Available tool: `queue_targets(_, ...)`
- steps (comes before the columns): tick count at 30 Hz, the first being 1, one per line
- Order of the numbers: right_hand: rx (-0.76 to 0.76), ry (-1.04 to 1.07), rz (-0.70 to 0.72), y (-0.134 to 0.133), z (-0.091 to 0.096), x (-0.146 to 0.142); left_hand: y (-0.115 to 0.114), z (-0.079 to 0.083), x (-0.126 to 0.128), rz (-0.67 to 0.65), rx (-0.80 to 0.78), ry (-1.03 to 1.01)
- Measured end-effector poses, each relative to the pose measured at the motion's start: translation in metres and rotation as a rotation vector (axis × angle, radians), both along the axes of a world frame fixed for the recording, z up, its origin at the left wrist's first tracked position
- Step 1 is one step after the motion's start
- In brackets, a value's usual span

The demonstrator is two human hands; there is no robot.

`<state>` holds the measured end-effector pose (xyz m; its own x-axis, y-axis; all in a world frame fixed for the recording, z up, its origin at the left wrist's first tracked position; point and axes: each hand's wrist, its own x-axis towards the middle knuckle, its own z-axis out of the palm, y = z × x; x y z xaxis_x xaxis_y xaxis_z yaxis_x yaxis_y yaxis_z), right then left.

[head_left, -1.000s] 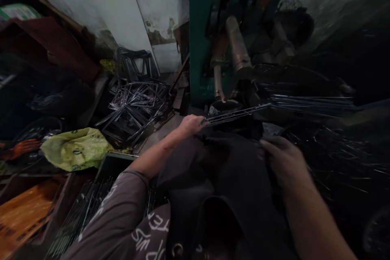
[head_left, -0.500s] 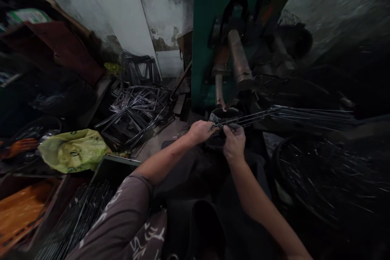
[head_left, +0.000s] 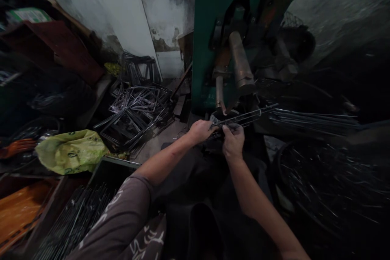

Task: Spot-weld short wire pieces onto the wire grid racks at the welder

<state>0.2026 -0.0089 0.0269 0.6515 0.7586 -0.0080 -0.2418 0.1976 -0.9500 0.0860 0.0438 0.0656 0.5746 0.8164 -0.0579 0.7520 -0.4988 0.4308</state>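
Gripping the wire frame (head_left: 248,115) at its left end with fingers of the left hand (head_left: 200,131), pinching it farther along with the right hand (head_left: 234,140); extending lengthwise rightward, slightly upward, near the pointed metal rod (head_left: 219,91).

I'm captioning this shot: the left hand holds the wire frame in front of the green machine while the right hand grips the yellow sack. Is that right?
Not quite: the right hand isn't on the yellow sack. The head view shows it on the wire frame too, close beside the left hand, which does hold the frame in front of the green machine.
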Motion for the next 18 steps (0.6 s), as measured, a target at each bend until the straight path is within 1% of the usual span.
queue_targets(4, 0.007, -0.024, 0.000, 0.011, 0.002, 0.002, 0.009, -0.003, 0.002, 0.024, 0.013, -0.042)
queue_targets(9, 0.035, -0.020, 0.031, 0.023, -0.001, 0.007, 0.015, -0.002, 0.006, 0.040, -0.009, -0.089)
queue_targets(13, 0.048, -0.056, 0.026, 0.028, -0.004, 0.011, 0.019, -0.004, 0.007, 0.053, -0.011, -0.104)
queue_targets(18, 0.061, -0.034, 0.039, 0.031, -0.007, 0.013, 0.022, -0.010, 0.009, 0.035, -0.008, -0.133)
